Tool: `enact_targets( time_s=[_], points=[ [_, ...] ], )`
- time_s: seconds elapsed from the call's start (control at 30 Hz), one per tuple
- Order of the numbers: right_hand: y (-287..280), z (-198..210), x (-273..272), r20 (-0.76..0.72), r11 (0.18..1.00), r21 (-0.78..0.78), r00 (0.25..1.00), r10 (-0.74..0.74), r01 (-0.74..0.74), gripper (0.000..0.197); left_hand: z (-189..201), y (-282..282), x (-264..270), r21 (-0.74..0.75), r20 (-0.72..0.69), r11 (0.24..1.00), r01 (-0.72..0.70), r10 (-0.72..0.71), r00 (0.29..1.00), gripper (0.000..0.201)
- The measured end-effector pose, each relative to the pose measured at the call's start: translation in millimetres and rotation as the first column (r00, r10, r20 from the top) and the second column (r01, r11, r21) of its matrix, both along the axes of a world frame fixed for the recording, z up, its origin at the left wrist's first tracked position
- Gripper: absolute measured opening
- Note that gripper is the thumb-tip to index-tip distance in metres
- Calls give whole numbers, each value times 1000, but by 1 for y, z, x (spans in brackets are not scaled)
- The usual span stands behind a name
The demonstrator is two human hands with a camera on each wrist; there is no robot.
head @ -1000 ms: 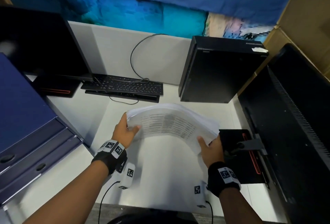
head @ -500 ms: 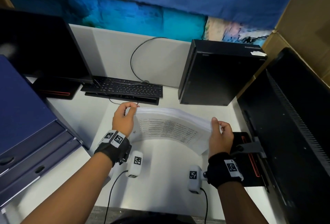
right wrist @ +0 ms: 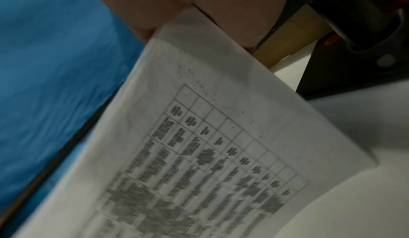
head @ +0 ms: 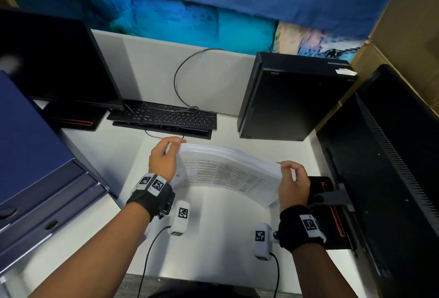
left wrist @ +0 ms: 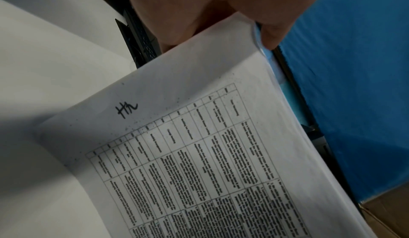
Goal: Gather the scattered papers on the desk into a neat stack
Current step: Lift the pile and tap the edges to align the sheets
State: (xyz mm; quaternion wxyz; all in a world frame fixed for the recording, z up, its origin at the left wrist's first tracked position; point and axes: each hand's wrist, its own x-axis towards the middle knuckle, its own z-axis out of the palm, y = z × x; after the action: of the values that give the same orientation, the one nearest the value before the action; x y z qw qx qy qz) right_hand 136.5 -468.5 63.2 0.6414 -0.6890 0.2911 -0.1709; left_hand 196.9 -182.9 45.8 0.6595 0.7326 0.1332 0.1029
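Observation:
A sheaf of white papers (head: 225, 171) with a printed table on the facing sheet stands on its long edge over the white desk (head: 213, 238), bowed toward me. My left hand (head: 164, 157) grips its left end, fingers curled over the top edge. My right hand (head: 293, 181) grips the right end the same way. In the left wrist view the printed sheet (left wrist: 199, 154) carries a handwritten mark and my fingers (left wrist: 270, 22) pinch the top corner. The right wrist view shows the same papers (right wrist: 210, 145) held between thumb and fingers (right wrist: 234, 28).
A black keyboard (head: 164, 117) lies behind the papers, a black computer tower (head: 292, 98) at the back right. One monitor (head: 52, 60) stands back left, another monitor (head: 392, 179) along the right with its base (head: 332, 202) by my right hand. Blue file drawers (head: 35, 167) fill the left.
Both hands have tipped the papers up from lying bowed and low to standing on edge, and shifted their grip from the lower corners to the top edge.

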Motion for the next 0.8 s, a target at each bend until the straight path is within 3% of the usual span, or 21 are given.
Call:
enact_targets(
  time_s=[0.3, 0.43, 0.63, 0.8],
  points=[
    [-1, 1, -2, 13, 994, -106, 999, 31, -29, 14, 1, -3, 3, 61, -10, 998, -23, 23, 1000, 22],
    [-2, 2, -6, 11, 989, -136, 998, 60, -58, 17, 1, -2, 1, 8, -28, 1000, -10, 10, 1000, 18],
    [-3, 1, -8, 2, 978, -186, 995, 100, -98, 26, 3, -5, -2, 63, -30, 998, 3, -1, 1000, 9],
    [-6, 4, -8, -3, 974, -194, 992, 123, -122, 26, 6, -5, 1, 124, -47, 992, -6, 12, 999, 16]
  ],
)
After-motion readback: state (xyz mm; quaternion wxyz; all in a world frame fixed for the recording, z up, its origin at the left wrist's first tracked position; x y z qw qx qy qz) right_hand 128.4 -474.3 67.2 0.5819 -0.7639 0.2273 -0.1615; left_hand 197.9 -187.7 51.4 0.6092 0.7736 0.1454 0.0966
